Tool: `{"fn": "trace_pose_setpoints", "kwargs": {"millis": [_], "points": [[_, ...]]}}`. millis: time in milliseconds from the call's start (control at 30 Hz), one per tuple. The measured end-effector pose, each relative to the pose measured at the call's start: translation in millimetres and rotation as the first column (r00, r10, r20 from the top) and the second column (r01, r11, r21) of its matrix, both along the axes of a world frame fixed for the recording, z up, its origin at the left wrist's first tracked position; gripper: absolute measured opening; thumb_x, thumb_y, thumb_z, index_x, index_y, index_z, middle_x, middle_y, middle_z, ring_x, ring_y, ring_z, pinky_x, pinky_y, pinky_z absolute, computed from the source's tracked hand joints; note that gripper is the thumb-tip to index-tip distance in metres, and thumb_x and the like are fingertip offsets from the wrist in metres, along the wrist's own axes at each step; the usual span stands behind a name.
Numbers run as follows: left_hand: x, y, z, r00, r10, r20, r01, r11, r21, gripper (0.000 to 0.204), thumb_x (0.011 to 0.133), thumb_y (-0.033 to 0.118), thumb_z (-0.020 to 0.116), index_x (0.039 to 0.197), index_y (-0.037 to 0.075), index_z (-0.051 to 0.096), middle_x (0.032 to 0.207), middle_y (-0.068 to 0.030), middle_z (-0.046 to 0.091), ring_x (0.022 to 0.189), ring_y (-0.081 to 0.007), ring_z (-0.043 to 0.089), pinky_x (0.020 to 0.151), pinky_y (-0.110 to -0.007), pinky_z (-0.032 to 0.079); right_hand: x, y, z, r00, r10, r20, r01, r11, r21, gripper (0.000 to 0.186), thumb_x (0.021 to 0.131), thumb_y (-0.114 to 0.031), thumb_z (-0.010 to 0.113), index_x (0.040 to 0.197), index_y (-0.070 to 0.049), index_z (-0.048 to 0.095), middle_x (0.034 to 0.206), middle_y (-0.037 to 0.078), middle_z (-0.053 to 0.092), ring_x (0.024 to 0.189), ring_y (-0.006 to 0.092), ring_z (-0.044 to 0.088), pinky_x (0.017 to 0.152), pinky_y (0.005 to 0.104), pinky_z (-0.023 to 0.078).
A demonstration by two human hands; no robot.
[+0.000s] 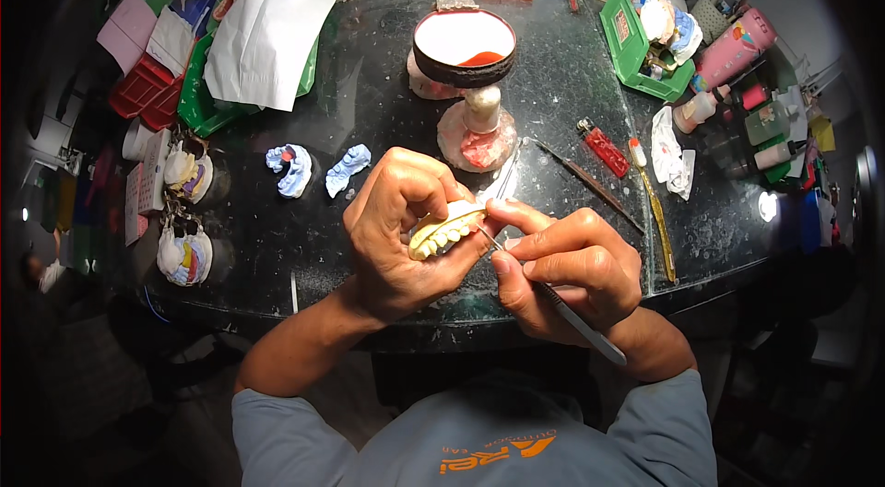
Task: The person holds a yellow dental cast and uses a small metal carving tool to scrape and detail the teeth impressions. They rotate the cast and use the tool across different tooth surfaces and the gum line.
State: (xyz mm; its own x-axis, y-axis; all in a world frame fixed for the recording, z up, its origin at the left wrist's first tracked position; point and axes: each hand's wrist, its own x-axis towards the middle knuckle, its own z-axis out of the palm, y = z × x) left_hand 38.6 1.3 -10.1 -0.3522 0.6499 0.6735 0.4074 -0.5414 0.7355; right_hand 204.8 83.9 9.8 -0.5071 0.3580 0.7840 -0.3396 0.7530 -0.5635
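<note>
Your left grip [403,222] is closed round the yellow dental model [441,234], fingers curled behind it, with its row of teeth facing down and toward you; the model is held up over the near edge of the desk [387,91], a little left of your right grip; your right grip [583,268] is narrow, pinching the grey-handled tool [573,323] much like a pen, its handle slanting back toward your right forearm and its thin tip at the right end of the model (whether it presses in, you cannot tell from here); just beyond your hands stands the pink-stained stand [479,132], with the round pan [461,40] behind it, white inside with a patch of red; to the left of your left grip lie two blue pieces [289,172], set slightly apart; farther left sit two mounted dental models [186,257], one behind the other; to the right, beyond your right grip, you have the dark slim tool [590,185] lying aslant, the red lighter [605,151] past it, and the yellow-handled brush [657,220] nearer the desk's right side
</note>
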Motion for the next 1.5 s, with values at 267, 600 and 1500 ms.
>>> {"fn": "trace_pose_setpoints", "kwargs": {"millis": [267, 600, 1500], "points": [[-0.4, 0.0, 0.3, 0.999, 0.031, -0.037, -0.032, 0.999, -0.006, 0.043, 0.072, -0.009, 0.087, 0.088, 0.005, 0.049, 0.093, -0.0108, 0.058, 0.08, -0.0151, 0.067, 0.066, -0.027, 0.056, 0.3, -1.4, 1.9, 0.999, -0.014, 0.034, 0.012, 0.999, 0.053, 0.028, 0.082, 0.011, 0.08, 0.095, -0.002, 0.059, 0.087, 0.014, 0.067, 0.076, 0.0193, 0.073, 0.09, 0.0488, 0.067], [-1.4, -0.4, 3.0, 0.999, 0.011, -0.043, -0.011, 1.0, -0.013, 0.043, 0.072, -0.01, 0.086, 0.088, 0.005, 0.049, 0.093, -0.0108, 0.058, 0.081, -0.0153, 0.067, 0.066, -0.027, 0.057, -3.7, 2.0, -5.5, 0.998, -0.062, -0.023, 0.063, 0.996, 0.067, 0.026, 0.078, 0.009, 0.084, 0.089, -0.003, 0.063, 0.086, 0.014, 0.071, 0.083, 0.027, 0.077, 0.075, 0.0396, 0.067], [-1.4, -1.6, 2.8, 1.0, 0.014, -0.028, -0.014, 1.0, -0.015, 0.043, 0.072, -0.01, 0.086, 0.087, 0.005, 0.049, 0.093, -0.0109, 0.058, 0.082, -0.0149, 0.067, 0.067, -0.027, 0.056, -4.4, 0.5, 0.4, 0.998, -0.04, -0.045, 0.043, 0.997, 0.07, 0.026, 0.078, 0.008, 0.084, 0.086, -0.003, 0.062, 0.085, 0.014, 0.071, 0.083, 0.0271, 0.077, 0.076, 0.0401, 0.067]]}}
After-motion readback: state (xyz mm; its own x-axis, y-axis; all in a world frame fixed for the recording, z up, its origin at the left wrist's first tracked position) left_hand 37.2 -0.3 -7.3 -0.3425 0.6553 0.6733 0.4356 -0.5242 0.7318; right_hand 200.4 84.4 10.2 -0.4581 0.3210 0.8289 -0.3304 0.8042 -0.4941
